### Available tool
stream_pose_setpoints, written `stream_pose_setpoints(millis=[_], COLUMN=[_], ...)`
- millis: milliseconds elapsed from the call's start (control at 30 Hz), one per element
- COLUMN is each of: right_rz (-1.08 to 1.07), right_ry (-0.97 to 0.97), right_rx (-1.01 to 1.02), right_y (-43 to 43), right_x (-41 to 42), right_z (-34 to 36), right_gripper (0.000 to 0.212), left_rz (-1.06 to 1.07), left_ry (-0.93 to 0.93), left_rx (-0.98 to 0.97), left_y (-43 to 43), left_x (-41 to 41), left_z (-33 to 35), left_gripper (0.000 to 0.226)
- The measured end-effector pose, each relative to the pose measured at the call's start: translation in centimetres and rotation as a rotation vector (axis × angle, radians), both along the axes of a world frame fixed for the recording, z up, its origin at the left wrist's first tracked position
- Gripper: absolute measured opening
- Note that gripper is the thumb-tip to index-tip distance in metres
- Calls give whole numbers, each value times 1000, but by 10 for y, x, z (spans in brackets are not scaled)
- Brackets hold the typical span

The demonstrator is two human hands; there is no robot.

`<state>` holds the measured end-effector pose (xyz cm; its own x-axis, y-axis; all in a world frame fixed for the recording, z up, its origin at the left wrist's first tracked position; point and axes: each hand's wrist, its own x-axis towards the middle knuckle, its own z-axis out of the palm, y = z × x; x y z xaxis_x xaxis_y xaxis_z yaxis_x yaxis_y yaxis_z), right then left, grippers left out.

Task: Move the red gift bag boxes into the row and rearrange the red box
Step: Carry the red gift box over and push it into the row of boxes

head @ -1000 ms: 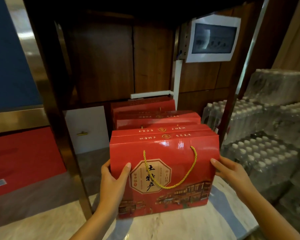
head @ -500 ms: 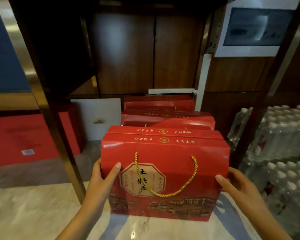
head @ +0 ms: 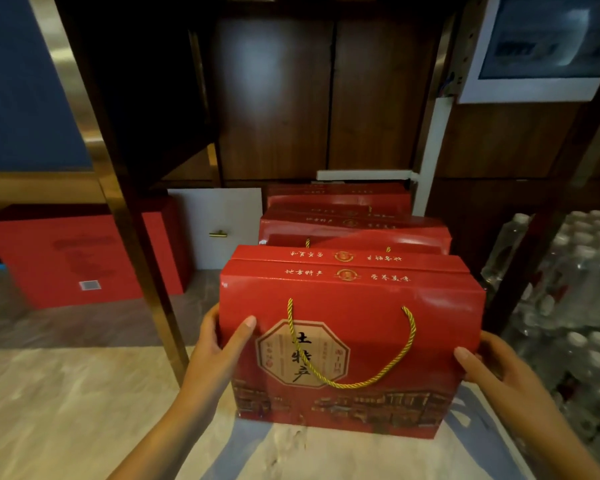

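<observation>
The left hand, forearm angled up from below, clamps the left edge of the nearest red cardboard gift bag box with a gold cord handle, thumb laid across its face. The right hand grips its right edge, fingers wrapped behind. The box stands upright on the marble floor, fronting a row of matching red boxes beneath the dark wooden shelf.

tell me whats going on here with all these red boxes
A person is holding the front red gift bag box by its two ends, left hand on one side and right hand on the other. It stands upright on the marble floor, at the near end of a row of matching red boxes that runs back toward the wooden wall. Its gold cord handle hangs loose down the front. A larger red box sits off to the left, and packs of bottled water are stacked to the right.
</observation>
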<state>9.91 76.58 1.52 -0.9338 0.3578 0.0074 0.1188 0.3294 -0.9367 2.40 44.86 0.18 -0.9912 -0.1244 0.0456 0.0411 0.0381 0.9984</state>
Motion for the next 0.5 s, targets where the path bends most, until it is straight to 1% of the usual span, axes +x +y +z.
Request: stream_pose_setpoints(millis=[33,67,100,167,200,233,267,300,333,367,433,500], right_rz=[11,8,-14,-104,-144,-159,-144,-119,-105,-105,-102,-114], right_ry=[-9,-10,13,91,137,179,211,217,193,158,50,-116], right_rx=[-10,-27,-45,-19,2,29,58,83,121,171,277,405], right_y=[0,1,1,4,8,12,14,14,16,18,19,20], right_x=[1,3,3,3,0,-5,-13,-25,-39,-56,-90,-117], right_z=[3,8,16,40,52,65,79,92,103,111,122,126], right_gripper=[43,45,55,96,108,108,98,80,60,48,41,43], left_rz=[12,28,45,66,47,3,-60,-120,-166,-192,-223,-244], left_ry=[-1,6,23,97,139,178,208,214,193,153,41,-80], left_rx=[15,41,81,188,233,249,242,210,152,59,-148,-276], left_y=[-4,-7,-11,-20,-23,-26,-28,-28,-26,-22,-11,1], left_x=[-2,-6,-13,-32,-42,-54,-65,-79,-94,-109,-136,-155], left_z=[2,7,15,40,55,70,84,94,102,106,111,113], left_gripper=[68,61,51,36,34,36,38,40,43,45,46,43])
